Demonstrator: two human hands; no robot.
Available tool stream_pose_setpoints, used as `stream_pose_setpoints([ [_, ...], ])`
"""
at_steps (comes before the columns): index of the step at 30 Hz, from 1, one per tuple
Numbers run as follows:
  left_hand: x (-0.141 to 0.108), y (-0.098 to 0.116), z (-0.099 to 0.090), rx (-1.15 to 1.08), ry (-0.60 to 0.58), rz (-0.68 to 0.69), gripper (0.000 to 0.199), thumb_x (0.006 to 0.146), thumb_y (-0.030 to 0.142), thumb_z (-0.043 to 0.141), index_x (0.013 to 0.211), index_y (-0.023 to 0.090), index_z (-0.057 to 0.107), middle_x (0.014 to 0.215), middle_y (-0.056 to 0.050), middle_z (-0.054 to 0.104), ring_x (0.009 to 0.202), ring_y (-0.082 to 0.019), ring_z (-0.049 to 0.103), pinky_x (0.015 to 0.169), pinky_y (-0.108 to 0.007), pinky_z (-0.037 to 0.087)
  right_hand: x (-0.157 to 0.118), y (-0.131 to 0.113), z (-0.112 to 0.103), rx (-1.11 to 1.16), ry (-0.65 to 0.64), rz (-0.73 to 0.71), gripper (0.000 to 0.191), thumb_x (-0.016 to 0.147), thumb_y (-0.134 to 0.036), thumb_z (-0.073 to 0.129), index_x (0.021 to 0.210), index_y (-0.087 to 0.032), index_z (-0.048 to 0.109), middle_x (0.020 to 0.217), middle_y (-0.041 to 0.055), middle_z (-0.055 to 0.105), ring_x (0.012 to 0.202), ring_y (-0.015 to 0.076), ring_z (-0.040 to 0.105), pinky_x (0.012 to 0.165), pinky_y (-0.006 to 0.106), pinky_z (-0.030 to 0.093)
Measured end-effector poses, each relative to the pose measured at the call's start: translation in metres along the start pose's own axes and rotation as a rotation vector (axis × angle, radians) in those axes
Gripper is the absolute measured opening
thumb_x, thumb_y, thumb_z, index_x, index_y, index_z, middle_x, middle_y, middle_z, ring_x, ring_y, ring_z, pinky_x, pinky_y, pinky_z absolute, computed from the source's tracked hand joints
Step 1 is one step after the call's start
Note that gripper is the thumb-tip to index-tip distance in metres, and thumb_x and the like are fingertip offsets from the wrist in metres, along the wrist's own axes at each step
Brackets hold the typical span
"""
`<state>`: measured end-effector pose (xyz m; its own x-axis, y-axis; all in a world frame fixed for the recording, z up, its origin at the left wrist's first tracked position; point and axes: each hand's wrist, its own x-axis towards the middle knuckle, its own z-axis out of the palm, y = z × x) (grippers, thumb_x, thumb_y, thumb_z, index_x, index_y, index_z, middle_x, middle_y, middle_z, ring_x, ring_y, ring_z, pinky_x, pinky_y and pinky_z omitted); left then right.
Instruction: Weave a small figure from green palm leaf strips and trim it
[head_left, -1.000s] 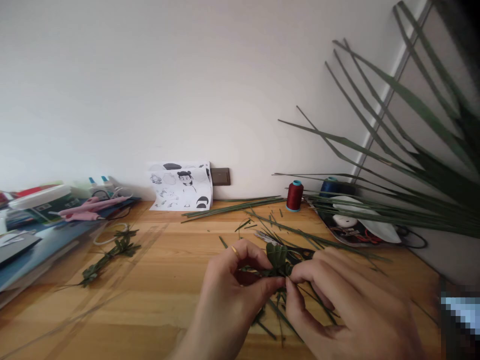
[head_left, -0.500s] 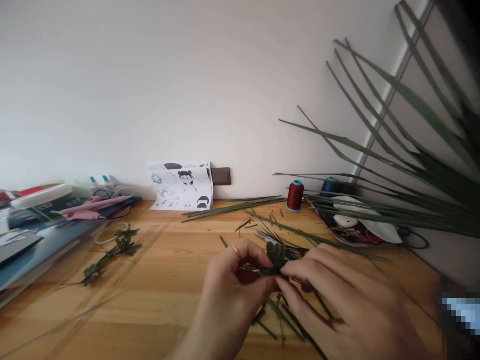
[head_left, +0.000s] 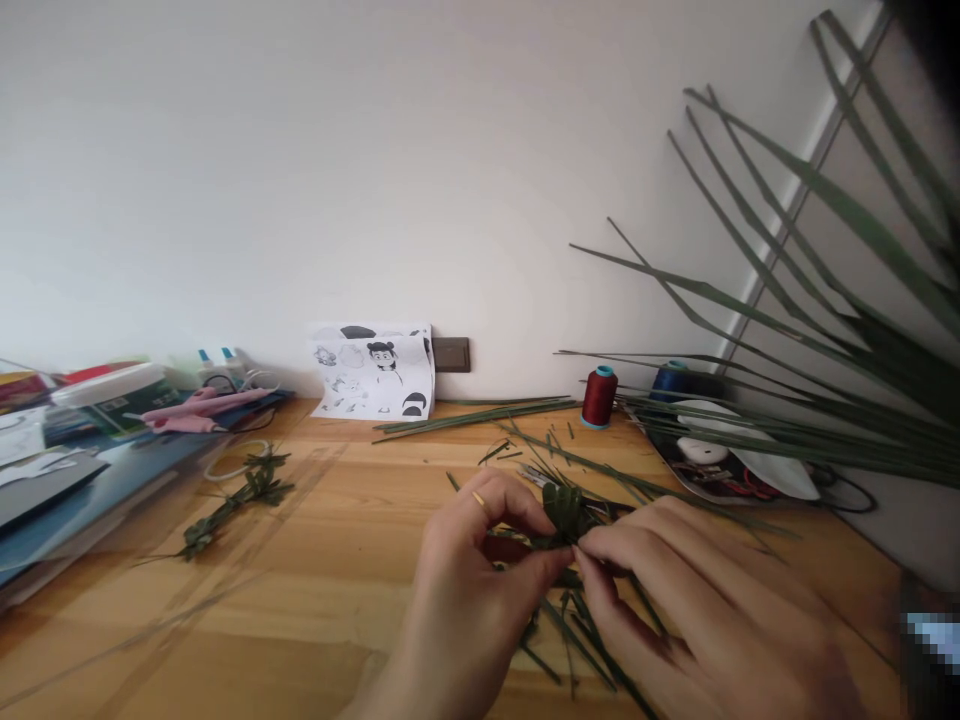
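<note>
Between my two hands is a small woven green-leaf piece (head_left: pixel 564 508) with rounded loops on top. My left hand (head_left: pixel 480 590), a ring on one finger, pinches its left side between thumb and bent fingers. From the right, my right hand (head_left: pixel 675 600) pinches its lower edge with thumb and index fingertips. Both hands are above the wooden table (head_left: pixel 330 570). Cut leaf strips (head_left: pixel 581 640) lie beneath and behind them. A metal tool (head_left: pixel 536 476), partly hidden, lies just behind the woven piece. My fingers cover much of the piece's lower part.
A finished-looking woven leaf stem (head_left: pixel 236 505) lies left beside a clear ring (head_left: pixel 225 460). A pink glue gun (head_left: pixel 202 408) and a white-lidded tub (head_left: pixel 120 400) stand farther left. Printed paper (head_left: pixel 379 375) leans on the wall. Dark red thread (head_left: pixel 599 397), a tray (head_left: pixel 720 492) and long leaves (head_left: pixel 847 340) are right.
The view has shifted slightly, so most things appear a little farther right. Both hands keep their pinch on the woven piece, whose loops look slightly turned and more spread.
</note>
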<state>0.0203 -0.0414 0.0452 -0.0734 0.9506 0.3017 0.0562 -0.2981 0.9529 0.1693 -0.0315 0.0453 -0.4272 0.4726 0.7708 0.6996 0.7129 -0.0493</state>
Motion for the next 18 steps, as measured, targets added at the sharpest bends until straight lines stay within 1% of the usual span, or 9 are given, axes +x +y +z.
stream_pose_setpoints([
  [4,0.0003,0.0007,-0.0001,0.028,0.028,0.049,0.017,0.062,0.002,0.062,0.063,0.016,0.052,0.069,0.003,0.048,0.063,-0.009,0.05,0.05,-0.018,0.042,0.0003,0.0031,0.0018,0.001,-0.037,-0.008,0.02,0.08,-0.02,0.047,0.063,-0.018,0.057,0.059,-0.0006,0.055,0.06,0.0138,0.052,0.057,0.029,0.038],
  [8,-0.0011,0.0014,0.0005,0.059,0.045,0.106,0.017,0.063,0.002,0.061,0.063,0.016,0.053,0.07,0.002,0.049,0.064,-0.01,0.051,0.051,-0.017,0.045,-0.0011,0.0025,0.003,-0.038,-0.045,-0.025,0.023,0.081,-0.019,0.044,0.061,-0.018,0.057,0.059,-0.0006,0.057,0.061,0.0138,0.054,0.059,0.03,0.038],
  [11,-0.0034,0.0002,0.0016,0.069,0.051,0.207,0.017,0.065,0.0,0.059,0.062,0.016,0.053,0.072,0.002,0.049,0.066,-0.01,0.051,0.054,-0.018,0.047,0.0006,-0.0016,0.0006,-0.048,0.007,-0.025,0.023,0.08,-0.018,0.045,0.061,-0.018,0.057,0.058,-0.0005,0.056,0.06,0.0137,0.053,0.058,0.029,0.037],
  [14,-0.0054,-0.0018,0.0021,0.112,0.069,0.326,0.02,0.065,-0.002,0.058,0.064,0.017,0.054,0.072,0.002,0.05,0.066,-0.01,0.052,0.054,-0.017,0.048,0.0024,-0.0038,-0.0027,-0.037,0.006,-0.006,0.02,0.079,-0.02,0.047,0.062,-0.018,0.058,0.057,-0.0001,0.056,0.059,0.0141,0.053,0.056,0.029,0.037],
  [16,-0.0061,-0.0029,0.0019,0.159,0.089,0.379,0.021,0.065,-0.003,0.058,0.065,0.018,0.054,0.07,0.002,0.05,0.065,-0.01,0.052,0.054,-0.018,0.047,0.0018,-0.003,-0.0034,-0.023,-0.015,-0.009,0.02,0.078,-0.019,0.047,0.062,-0.019,0.058,0.058,-0.0003,0.057,0.06,0.0142,0.054,0.056,0.029,0.037],
  [18,-0.0064,-0.0037,0.0011,0.22,0.105,0.439,0.022,0.066,-0.003,0.058,0.066,0.018,0.054,0.07,0.002,0.05,0.064,-0.01,0.052,0.053,-0.018,0.047,0.0001,-0.0014,-0.0021,-0.018,0.012,-0.02,0.02,0.078,-0.018,0.048,0.06,-0.019,0.057,0.057,-0.0007,0.057,0.059,0.0139,0.054,0.056,0.029,0.037],
])
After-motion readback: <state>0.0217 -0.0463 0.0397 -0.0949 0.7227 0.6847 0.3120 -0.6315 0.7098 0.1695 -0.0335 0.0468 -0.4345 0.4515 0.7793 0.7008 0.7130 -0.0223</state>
